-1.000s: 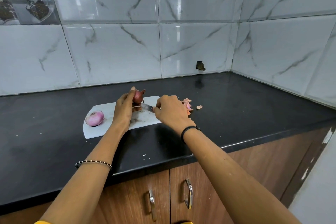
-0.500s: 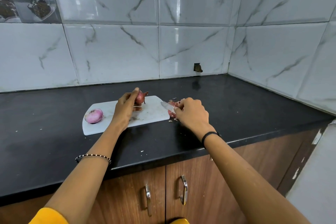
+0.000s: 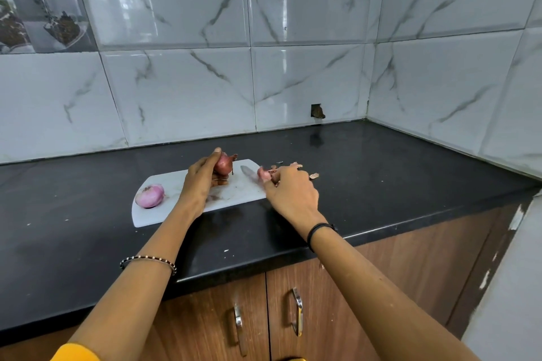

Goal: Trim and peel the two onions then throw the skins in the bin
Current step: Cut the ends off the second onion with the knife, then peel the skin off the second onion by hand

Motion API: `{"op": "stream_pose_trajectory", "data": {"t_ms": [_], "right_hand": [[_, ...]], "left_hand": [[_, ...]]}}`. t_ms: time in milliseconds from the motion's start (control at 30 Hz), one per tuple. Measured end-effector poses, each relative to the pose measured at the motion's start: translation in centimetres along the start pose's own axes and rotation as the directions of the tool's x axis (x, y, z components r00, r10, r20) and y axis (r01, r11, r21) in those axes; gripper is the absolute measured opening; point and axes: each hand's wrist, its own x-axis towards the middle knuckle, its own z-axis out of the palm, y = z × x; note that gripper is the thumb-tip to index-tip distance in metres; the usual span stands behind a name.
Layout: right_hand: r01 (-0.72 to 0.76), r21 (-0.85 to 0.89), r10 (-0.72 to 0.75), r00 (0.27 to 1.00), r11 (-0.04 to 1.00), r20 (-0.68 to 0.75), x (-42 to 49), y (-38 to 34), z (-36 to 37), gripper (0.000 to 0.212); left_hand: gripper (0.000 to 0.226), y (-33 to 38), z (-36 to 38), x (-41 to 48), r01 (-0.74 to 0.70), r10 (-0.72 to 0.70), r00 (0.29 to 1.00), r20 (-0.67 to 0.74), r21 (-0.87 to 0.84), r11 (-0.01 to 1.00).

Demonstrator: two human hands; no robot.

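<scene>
**While left hand (image 3: 199, 182) gripped the unpeeled onion (image 3: 224, 163), right hand (image 3: 290, 190) sat at the skins (image 3: 295, 165)**

Board (image 3: 173, 183) lay flat on the black counter (image 3: 381, 170). It carried:
- Peeled onion (image 3: 150, 196) at the left end, pale purple, lying loose, nothing touching it.
- Unpeeled onion near the far edge, right of middle, brown skin on, tuft pointing right.

Left hand was clamped on the unpeeled one, with one fingertip on top and the other fingers wrapped round the near side. Couldn't tell whether that onion rested on the board or hung just above it.

Knife (image 3: 249, 174) blade lay over the board's right end. Its tip pointed away and its rear end ran under the right hand.

Right hand was just off the board's right edge, knuckles up, fingers curled down. The handle was hidden, so couldn't tell if it was gripped.

Skins sat loose on the counter, off the board, just beyond and right of that hand. Hands were apart, with the blade between them.

Brown smear showed on the board beside the left hand. Two wooden cabinet doors (image 3: 322, 316) with metal handles sat under the counter.
</scene>
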Motion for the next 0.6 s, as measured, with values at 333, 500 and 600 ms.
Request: {"op": "stream_pose_trajectory", "data": {"t_ms": [333,500,600], "right_hand": [[0.045,0.138,-0.060,0.992,0.989,0.111,1.0,-0.7,3.2,0.047],[0.100,0.213,-0.120,0.989,0.972,0.082,3.0,1.3,2.4,0.029],[0.203,0.291,-0.219,0.975,0.935,0.022,4.2,2.5,0.8,0.029]], "left_hand": [[0.038,0.1,0.3,0.7,0.044,-0.044,0.999,0.009,-0.130,0.990],[0.032,0.2,0.7,0.7,0.006,-0.001,0.999,0.032,-0.154,0.988],[0.038,0.5,1.8,0.5,-0.008,0.019,0.997,0.077,-0.137,0.991]]}}
